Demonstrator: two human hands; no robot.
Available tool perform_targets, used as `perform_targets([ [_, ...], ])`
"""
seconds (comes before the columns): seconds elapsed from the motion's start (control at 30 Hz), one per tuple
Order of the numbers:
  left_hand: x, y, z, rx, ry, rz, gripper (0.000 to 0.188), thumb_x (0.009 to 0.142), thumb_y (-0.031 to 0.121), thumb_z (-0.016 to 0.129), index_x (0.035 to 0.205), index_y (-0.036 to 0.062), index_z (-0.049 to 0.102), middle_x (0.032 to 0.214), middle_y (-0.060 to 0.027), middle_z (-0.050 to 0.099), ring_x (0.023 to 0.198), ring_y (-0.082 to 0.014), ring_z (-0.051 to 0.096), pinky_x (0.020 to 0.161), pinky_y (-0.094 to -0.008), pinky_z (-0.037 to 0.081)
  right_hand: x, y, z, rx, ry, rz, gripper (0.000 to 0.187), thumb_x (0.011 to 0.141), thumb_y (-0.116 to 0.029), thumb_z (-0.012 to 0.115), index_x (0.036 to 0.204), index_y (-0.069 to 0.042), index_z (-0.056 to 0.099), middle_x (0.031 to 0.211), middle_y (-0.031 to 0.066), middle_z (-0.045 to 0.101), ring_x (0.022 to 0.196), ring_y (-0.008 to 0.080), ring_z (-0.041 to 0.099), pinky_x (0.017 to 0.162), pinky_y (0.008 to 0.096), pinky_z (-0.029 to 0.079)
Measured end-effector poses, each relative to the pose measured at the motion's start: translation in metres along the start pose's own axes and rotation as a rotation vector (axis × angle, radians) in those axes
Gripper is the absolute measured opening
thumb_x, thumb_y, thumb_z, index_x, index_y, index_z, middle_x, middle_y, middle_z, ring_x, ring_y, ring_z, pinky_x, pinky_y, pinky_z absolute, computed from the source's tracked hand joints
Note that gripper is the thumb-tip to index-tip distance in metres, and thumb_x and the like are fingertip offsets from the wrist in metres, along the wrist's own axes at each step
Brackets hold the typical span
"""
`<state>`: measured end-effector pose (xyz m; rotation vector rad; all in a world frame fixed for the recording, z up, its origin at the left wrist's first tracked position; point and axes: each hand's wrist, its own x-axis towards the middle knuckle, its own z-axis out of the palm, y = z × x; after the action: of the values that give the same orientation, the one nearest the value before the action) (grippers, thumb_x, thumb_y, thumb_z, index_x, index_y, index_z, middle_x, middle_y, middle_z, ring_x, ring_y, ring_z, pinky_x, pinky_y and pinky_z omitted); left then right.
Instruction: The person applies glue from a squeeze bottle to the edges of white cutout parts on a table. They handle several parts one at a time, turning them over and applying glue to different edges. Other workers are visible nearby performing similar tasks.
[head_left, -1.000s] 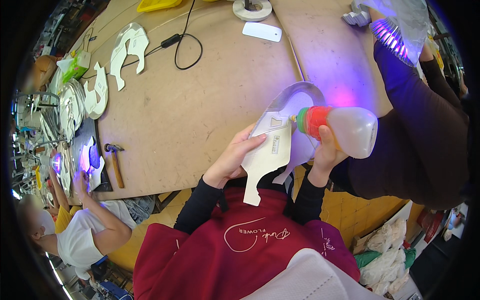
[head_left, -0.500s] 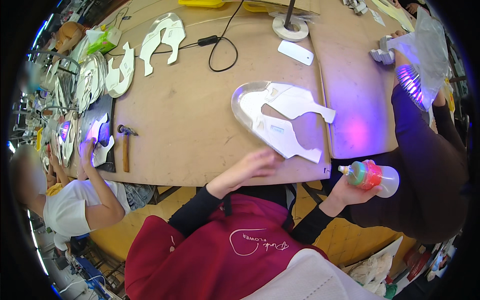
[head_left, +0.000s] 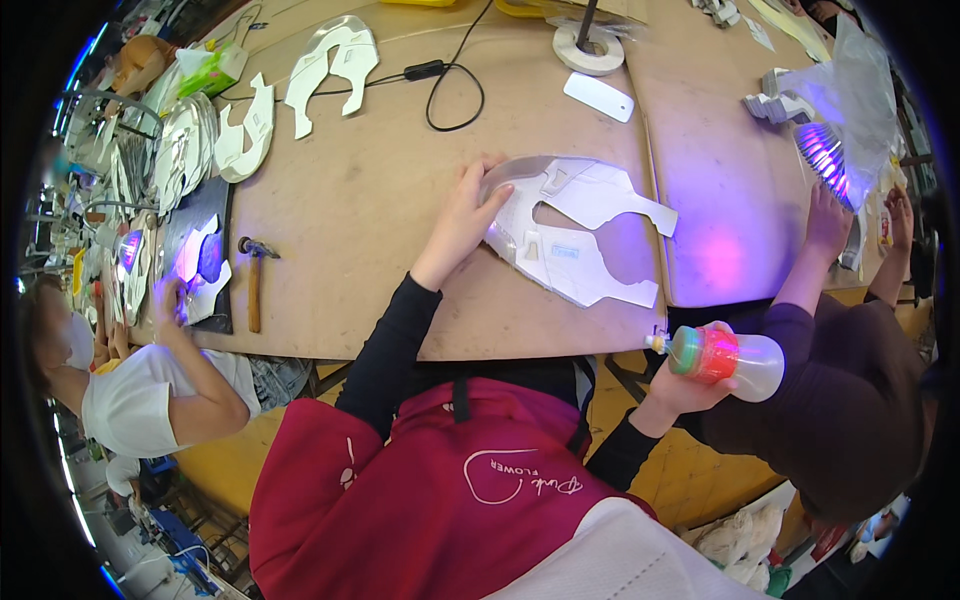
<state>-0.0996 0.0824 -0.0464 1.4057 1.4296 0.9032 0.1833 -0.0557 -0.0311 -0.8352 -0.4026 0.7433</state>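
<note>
A white, U-shaped shoe upper (head_left: 580,272) with a clear glossy rim lies on the tan work table, its two pointed ends toward the right. My left hand (head_left: 462,220) grips its rounded left edge, thumb over the top; some fingers are hidden behind the rim. Off the table's near edge, my right hand (head_left: 685,388) is wrapped round a squeeze bottle (head_left: 757,365). The bottle is translucent, with a green shoulder and a red band, and lies tilted sideways with its nozzle to the left.
Other upper pieces (head_left: 340,60) lie at the far left beside a black cord (head_left: 440,85). A hammer (head_left: 254,290) rests near a co-worker at left. A tape roll (head_left: 588,60) and a white card (head_left: 598,97) are at the back. Another co-worker sits at right by a purple-lit lamp (head_left: 825,160).
My left hand has moved up and away from me onto the upper's rounded edge and taken hold. The bottle has shifted slightly left. The right co-worker's arm has moved lower.
</note>
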Motion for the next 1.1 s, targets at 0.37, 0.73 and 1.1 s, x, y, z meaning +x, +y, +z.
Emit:
perform_targets([
  [0.37, -0.026, 0.066, 0.015, -1.048, 0.013, -0.094, 0.037, 0.093, 0.016, 0.049, 0.126, 0.0015, 0.041, 0.115, -0.0082, 0.055, 0.105, -0.0137, 0.053, 0.088, -0.0273, 0.044, 0.006, -0.002, 0.047, -0.186, 0.055, -0.453, 0.101, 0.071, -0.079, 0.043, 0.119, 0.009, 0.037, 0.087, 0.0104, 0.051, 0.076, 0.0161, 0.051, 0.066, 0.0257, 0.046],
  [0.73, -0.028, 0.095, 0.034, -1.214, 0.036, -0.114, 0.042, 0.09, 0.009, 0.047, 0.13, 0.0034, 0.034, 0.122, -0.0112, 0.05, 0.109, -0.0201, 0.053, 0.09, -0.0347, 0.047, 0.014, -0.022, 0.016, 0.36, -0.331, -0.31, 0.096, 0.058, -0.065, 0.072, 0.114, 0.006, 0.04, 0.093, 0.0103, 0.044, 0.084, 0.0232, 0.056, 0.075, 0.0319, 0.05],
  [1.1, -0.053, 0.063, 0.07, -0.875, -0.306, -0.301, 0.07, 0.078, -0.004, 0.051, 0.141, 0.0115, 0.023, 0.127, -0.0074, 0.045, 0.115, -0.0146, 0.045, 0.091, -0.0281, 0.043, 0.015, 0.012, 0.021, -0.287, -0.104, -0.228, 0.086, 0.065, -0.06, 0.069, 0.117, 0.002, 0.042, 0.108, 0.0169, 0.054, 0.101, 0.0265, 0.054, 0.087, 0.0373, 0.044],
])
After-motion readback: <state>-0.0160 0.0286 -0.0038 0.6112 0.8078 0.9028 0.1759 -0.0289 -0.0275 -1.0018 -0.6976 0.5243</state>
